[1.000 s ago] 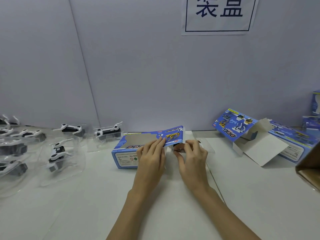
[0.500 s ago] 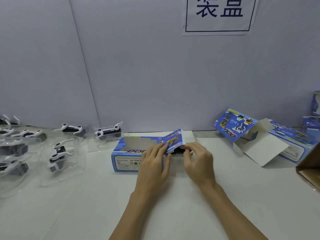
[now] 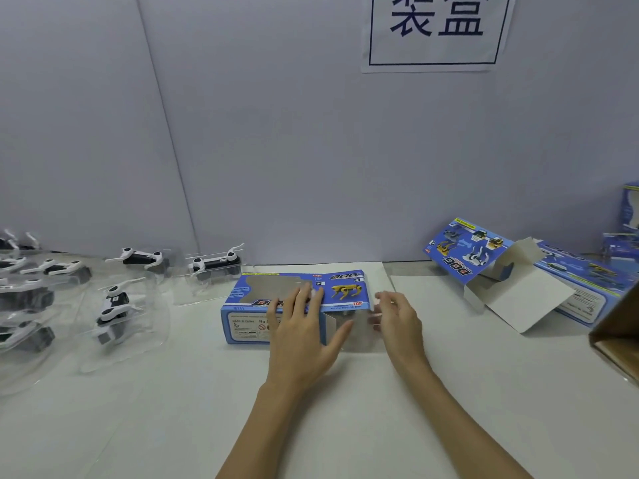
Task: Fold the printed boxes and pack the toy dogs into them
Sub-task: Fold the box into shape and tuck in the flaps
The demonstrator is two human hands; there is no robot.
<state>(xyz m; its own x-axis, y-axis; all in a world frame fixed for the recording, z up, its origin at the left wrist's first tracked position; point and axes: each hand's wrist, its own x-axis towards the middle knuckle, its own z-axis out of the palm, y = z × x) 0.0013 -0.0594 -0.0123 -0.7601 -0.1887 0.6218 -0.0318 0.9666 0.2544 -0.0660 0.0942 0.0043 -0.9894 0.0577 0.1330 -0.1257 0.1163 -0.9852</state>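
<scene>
Flat, fingers straight: left hand (image 3: 304, 335) pressing on top of blue printed box (image 3: 254, 307) at mid-table. Right hand (image 3: 397, 323) just beside box's open right end, fingers loosely bent; hold on end flap: cannot tell. Farther left: toy dogs (image 3: 216, 262) in clear trays. Far right: unfolded box (image 3: 501, 271).

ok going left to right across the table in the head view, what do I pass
Black-and-white toy dogs in clear plastic shells → blue printed box under the left hand → right hand at its open end → unfolded blue printed box, white flap out → brown cardboard carton edge.
</scene>
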